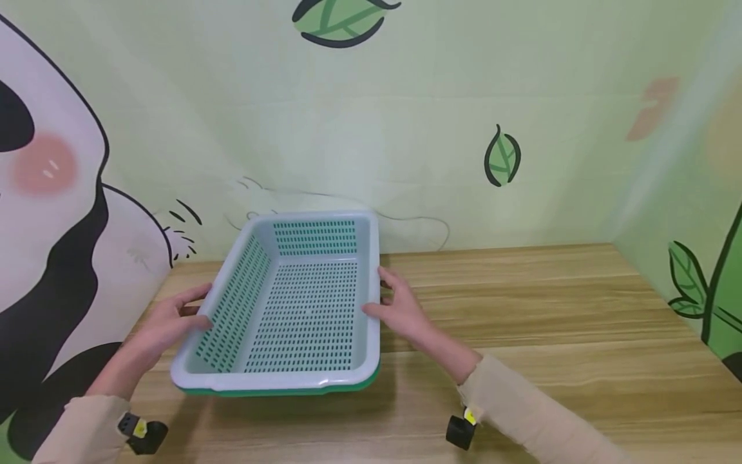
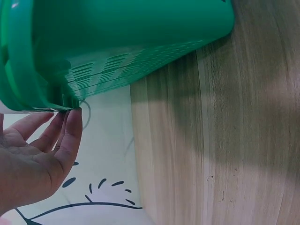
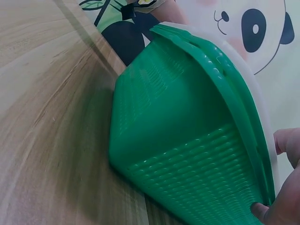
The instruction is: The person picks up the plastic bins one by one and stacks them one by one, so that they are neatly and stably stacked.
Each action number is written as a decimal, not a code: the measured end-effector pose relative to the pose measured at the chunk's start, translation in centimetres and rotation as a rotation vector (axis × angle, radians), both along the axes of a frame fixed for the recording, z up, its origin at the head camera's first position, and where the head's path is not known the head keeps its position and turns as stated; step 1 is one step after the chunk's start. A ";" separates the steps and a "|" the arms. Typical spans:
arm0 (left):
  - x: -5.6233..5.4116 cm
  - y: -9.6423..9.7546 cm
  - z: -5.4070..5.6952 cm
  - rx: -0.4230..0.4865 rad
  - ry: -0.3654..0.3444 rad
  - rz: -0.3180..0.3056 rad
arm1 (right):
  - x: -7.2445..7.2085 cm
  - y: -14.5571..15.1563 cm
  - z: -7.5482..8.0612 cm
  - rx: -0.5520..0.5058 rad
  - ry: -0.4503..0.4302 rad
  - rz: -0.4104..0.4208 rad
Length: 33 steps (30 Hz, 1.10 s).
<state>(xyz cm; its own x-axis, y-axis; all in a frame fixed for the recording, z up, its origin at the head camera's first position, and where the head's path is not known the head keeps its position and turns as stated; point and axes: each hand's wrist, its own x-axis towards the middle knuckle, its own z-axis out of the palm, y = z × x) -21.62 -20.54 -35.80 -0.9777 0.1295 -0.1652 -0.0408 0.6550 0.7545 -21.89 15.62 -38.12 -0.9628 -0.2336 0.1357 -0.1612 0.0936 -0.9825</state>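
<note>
A pale blue-white plastic basket [image 1: 307,316] with slotted walls and floor sits nested in a green basket [image 3: 183,117]. Only the green one's outside shows, below the pale rim in the head view and broadly in both wrist views. My left hand [image 1: 174,319] grips the left long rim, thumb over the top and fingertips under the edge. On the opposite long side my right hand [image 1: 400,306] pinches the rim in the same way, thumb on top. Nothing lies inside the pale basket. The green underside is close over the wooden table [image 1: 522,309].
A printed cloth backdrop [image 1: 435,129] with leaves and a panda rises behind the table and along its left and right sides. Small black wrist cameras hang below both sleeves. The basket's shadow falls on the wood around it.
</note>
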 end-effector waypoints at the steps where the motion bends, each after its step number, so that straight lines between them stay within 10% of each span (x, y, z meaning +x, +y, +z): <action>1: 0.0 0.0 0.0 0.000 0.000 0.002 | 0.1 0.0 0.0 -0.009 0.000 0.001; 33: 0.7 1.9 0.4 0.085 0.009 -0.043 | 0.6 2.2 0.0 -0.017 -0.054 -0.026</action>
